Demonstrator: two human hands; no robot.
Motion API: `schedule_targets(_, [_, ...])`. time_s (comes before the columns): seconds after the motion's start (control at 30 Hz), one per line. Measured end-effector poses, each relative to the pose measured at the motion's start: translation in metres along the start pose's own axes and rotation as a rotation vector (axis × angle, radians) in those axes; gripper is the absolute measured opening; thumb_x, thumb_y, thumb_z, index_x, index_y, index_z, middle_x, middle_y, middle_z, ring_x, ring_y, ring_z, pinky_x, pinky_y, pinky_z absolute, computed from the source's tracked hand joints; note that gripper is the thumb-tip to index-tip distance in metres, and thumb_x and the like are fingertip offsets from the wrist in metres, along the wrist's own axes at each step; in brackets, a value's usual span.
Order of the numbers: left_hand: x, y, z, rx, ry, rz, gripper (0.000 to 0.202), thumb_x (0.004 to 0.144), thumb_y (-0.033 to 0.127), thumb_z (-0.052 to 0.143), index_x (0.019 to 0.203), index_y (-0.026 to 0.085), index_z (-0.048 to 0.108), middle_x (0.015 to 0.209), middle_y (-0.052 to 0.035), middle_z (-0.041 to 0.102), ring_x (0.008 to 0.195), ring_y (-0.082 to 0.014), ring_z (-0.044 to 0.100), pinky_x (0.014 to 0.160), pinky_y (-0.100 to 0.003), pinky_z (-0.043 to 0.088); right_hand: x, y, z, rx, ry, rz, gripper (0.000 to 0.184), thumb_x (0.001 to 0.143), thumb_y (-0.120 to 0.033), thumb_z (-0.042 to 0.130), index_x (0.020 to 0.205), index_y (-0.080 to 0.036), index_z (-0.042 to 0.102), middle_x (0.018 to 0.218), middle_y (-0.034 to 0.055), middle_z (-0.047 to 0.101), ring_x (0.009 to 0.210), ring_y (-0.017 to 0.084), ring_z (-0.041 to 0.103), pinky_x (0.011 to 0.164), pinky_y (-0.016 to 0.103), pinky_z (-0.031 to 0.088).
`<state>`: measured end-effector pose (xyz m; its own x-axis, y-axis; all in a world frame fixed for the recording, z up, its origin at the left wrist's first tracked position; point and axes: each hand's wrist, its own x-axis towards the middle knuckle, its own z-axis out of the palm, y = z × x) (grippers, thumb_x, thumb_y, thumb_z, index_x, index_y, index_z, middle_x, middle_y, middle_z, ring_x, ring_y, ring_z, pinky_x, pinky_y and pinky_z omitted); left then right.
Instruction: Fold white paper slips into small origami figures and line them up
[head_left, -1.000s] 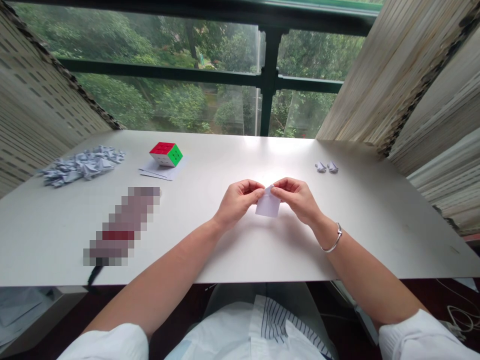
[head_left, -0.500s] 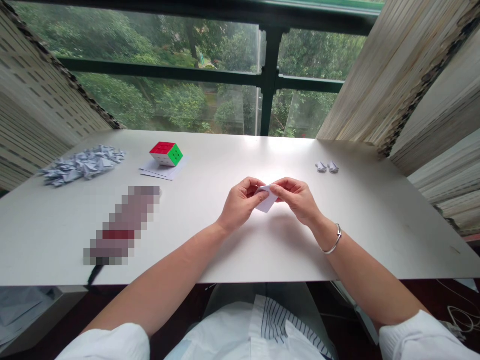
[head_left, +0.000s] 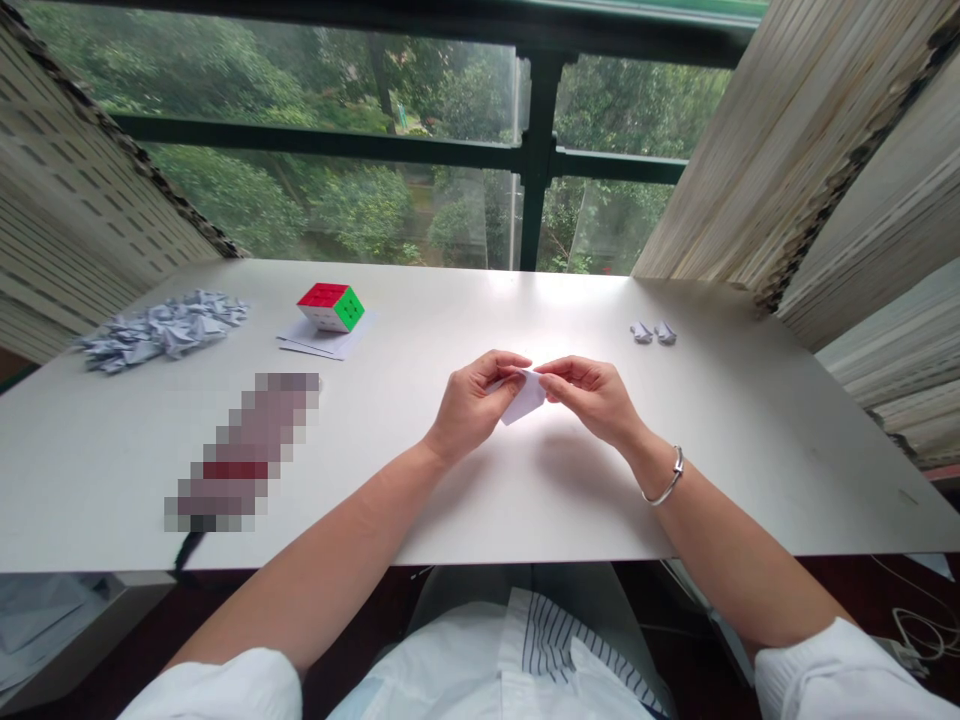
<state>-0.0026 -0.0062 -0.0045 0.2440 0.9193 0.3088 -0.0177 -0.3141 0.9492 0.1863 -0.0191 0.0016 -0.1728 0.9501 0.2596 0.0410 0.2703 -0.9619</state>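
A small folded piece of white paper (head_left: 523,400) is held up over the middle of the table. My left hand (head_left: 474,400) pinches it between thumb and fingers from the left. On the other side, my right hand (head_left: 592,398) has its thumb and fingertips closed at the paper's right edge. The fingers hide part of the sheet, so its folds do not show fully. Two small folded paper pieces (head_left: 653,333) sit side by side at the right rear of the table.
The white table (head_left: 750,450) stands against a window. At its left rear lies a heap of folded papers (head_left: 165,328). Close by, a puzzle cube (head_left: 330,308) rests on flat paper sheets (head_left: 315,346). A blurred-out long object (head_left: 244,455) with a black strap lies at left.
My left hand has shifted slightly left with the paper, which has turned a little. The right hand stays in nearly the same spot, so the hands are slightly farther apart.
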Motion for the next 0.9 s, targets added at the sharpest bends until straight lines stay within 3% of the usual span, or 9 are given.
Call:
schedule_targets(0.27, [0.0, 0.002, 0.001, 0.076, 0.016, 0.03, 0.012, 0.082, 0.023, 0.066, 0.091, 0.019, 0.072, 0.087, -0.0034, 0.071, 0.081, -0.0162, 0.064, 0.072, -0.026, 0.049, 0.002, 0.003, -0.005, -0.086, -0.043, 0.008, 0.021, 0.079, -0.038, 0.074, 0.087, -0.018, 0.072, 0.079, 0.0038, 0.072, 0.069, 0.014, 0.062, 0.063, 0.029, 0.05])
schedule_targets(0.4, [0.001, 0.001, 0.0, 0.038, 0.04, 0.011, 0.014, 0.082, 0.026, 0.068, 0.093, 0.019, 0.071, 0.084, -0.0029, 0.069, 0.079, -0.0152, 0.064, 0.071, -0.026, 0.049, 0.001, 0.003, -0.002, -0.066, -0.011, -0.037, 0.023, 0.079, -0.037, 0.074, 0.094, -0.02, 0.071, 0.08, 0.0029, 0.071, 0.069, 0.015, 0.064, 0.064, 0.03, 0.051])
schedule_targets(0.57, [0.005, -0.001, 0.001, -0.161, 0.151, -0.099, 0.048, 0.07, 0.035, 0.082, 0.11, 0.021, 0.061, 0.1, -0.0044, 0.066, 0.079, -0.0145, 0.065, 0.068, -0.025, 0.052, 0.001, -0.002, 0.002, 0.052, 0.132, -0.053, 0.023, 0.075, -0.039, 0.077, 0.085, -0.02, 0.069, 0.08, 0.002, 0.07, 0.072, 0.015, 0.065, 0.068, 0.031, 0.055])
schedule_targets(0.67, [0.004, 0.001, 0.007, -0.339, 0.112, -0.268, 0.065, 0.064, 0.039, 0.086, 0.116, 0.021, 0.051, 0.106, -0.0067, 0.065, 0.082, -0.0186, 0.068, 0.068, -0.032, 0.056, 0.002, -0.003, 0.001, 0.114, 0.265, -0.022, 0.025, 0.075, -0.04, 0.078, 0.086, -0.021, 0.067, 0.08, 0.0008, 0.069, 0.072, 0.014, 0.066, 0.068, 0.03, 0.056])
schedule_targets(0.77, [0.001, 0.002, 0.012, -0.409, -0.042, -0.379, 0.06, 0.066, 0.037, 0.086, 0.114, 0.018, 0.054, 0.1, -0.008, 0.068, 0.082, -0.0213, 0.069, 0.068, -0.035, 0.057, 0.002, -0.002, 0.003, 0.128, 0.28, -0.02, 0.026, 0.075, -0.04, 0.078, 0.088, -0.021, 0.066, 0.082, 0.0003, 0.068, 0.073, 0.014, 0.065, 0.069, 0.029, 0.056])
schedule_targets(0.9, [0.001, 0.0, 0.013, -0.387, 0.024, -0.323, 0.045, 0.067, 0.033, 0.085, 0.103, 0.015, 0.067, 0.09, -0.0059, 0.069, 0.076, -0.0178, 0.067, 0.065, -0.031, 0.056, 0.002, 0.003, 0.006, 0.08, 0.172, -0.01, 0.026, 0.076, -0.04, 0.077, 0.088, -0.02, 0.065, 0.083, 0.0003, 0.066, 0.075, 0.013, 0.063, 0.073, 0.03, 0.054])
